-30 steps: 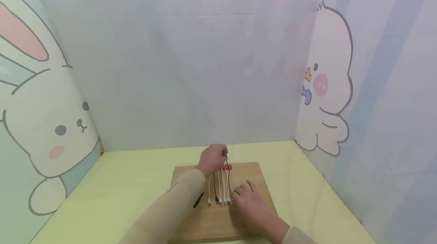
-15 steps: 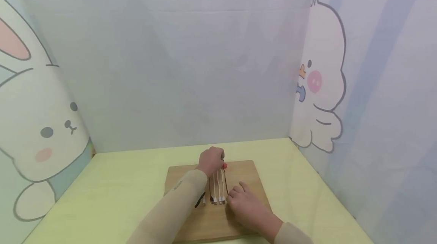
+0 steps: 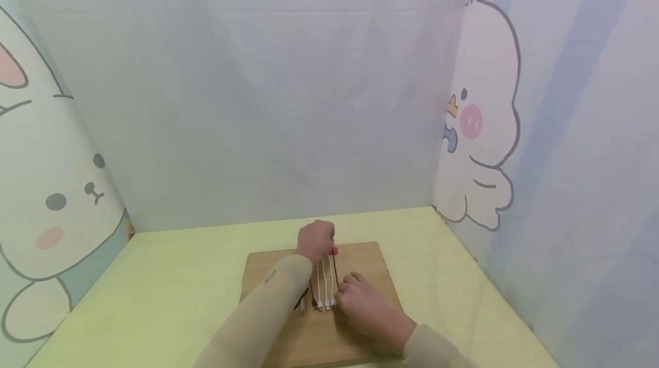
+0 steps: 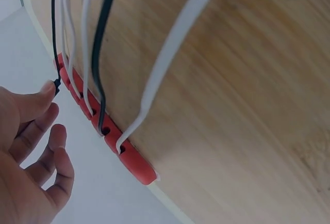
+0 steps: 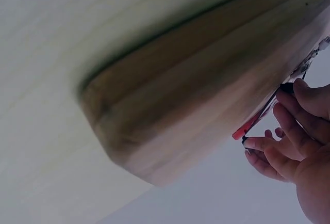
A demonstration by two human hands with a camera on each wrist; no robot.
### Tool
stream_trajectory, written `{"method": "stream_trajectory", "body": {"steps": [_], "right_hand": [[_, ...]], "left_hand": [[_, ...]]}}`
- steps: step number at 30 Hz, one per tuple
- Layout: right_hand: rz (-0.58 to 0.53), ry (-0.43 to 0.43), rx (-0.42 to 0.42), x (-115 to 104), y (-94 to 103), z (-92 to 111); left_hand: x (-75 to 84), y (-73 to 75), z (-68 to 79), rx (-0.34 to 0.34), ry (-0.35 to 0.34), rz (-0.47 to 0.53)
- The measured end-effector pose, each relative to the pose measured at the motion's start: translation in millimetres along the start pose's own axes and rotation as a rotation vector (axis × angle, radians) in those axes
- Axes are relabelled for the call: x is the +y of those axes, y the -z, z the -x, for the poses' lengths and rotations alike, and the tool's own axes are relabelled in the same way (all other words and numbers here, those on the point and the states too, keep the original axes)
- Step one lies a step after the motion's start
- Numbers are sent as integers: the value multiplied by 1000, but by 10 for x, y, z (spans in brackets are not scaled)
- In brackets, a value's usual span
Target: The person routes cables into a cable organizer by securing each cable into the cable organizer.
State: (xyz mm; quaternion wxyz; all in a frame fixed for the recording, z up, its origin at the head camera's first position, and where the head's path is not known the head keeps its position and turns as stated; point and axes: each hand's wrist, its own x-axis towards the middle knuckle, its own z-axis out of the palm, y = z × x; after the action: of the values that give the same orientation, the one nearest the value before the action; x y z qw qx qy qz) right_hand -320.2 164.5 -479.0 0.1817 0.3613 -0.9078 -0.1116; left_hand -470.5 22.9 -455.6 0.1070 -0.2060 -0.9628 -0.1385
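Observation:
At the board's far edge my left hand (image 3: 315, 240) pinches the dark end of a black cable (image 4: 53, 28) between thumb and index finger, its other fingers loosely curled. That end (image 4: 56, 86) is beside the far end of a red cable holder (image 4: 136, 164). My right hand (image 3: 366, 305) pinches the same cable's black plug (image 5: 287, 87) nearer to me, so the cable runs straight between the hands. Several white cables (image 4: 172, 43) and another black cable (image 4: 97, 53) sit in the holder's slots. In the head view, my left hand and sleeve hide much of the holder.
The wooden board (image 3: 360, 265) lies on a pale yellow table (image 3: 180, 276). White plugs (image 3: 327, 304) lie in a row left of my right hand. A dark object (image 3: 301, 299) shows beside the left sleeve. Printed curtains (image 3: 283, 99) enclose the table's back and sides.
The head view has shifted, moving the scene slightly left. My left hand stays at the red holder, slightly lower beside it. My right hand still holds the plug, fingers drawn in more.

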Motion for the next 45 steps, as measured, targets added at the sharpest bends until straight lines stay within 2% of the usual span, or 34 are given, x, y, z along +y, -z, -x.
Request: {"method": "stream_trajectory", "body": {"steps": [4,10,20,31,37,45], "right_hand": [[2,6,-1,14,1,10],[-6,26,30,2,2,25],[-1,17,-13,-92,67,95],[4,-35,-23,-107,54,64],[-4,-53,-20,-74,44,24],[-37,-102,-44,27,48,12]], "left_hand": [[26,-11,-22,-16,-1,-2],[38,-30,-17,-41,38,-53],[-20,-13,18,-90,88,-61],[-71,-37,60,-50,79,-110],[-100,49,102,-36,64,-122],[-121,249,129,-80,49,-110]]}}
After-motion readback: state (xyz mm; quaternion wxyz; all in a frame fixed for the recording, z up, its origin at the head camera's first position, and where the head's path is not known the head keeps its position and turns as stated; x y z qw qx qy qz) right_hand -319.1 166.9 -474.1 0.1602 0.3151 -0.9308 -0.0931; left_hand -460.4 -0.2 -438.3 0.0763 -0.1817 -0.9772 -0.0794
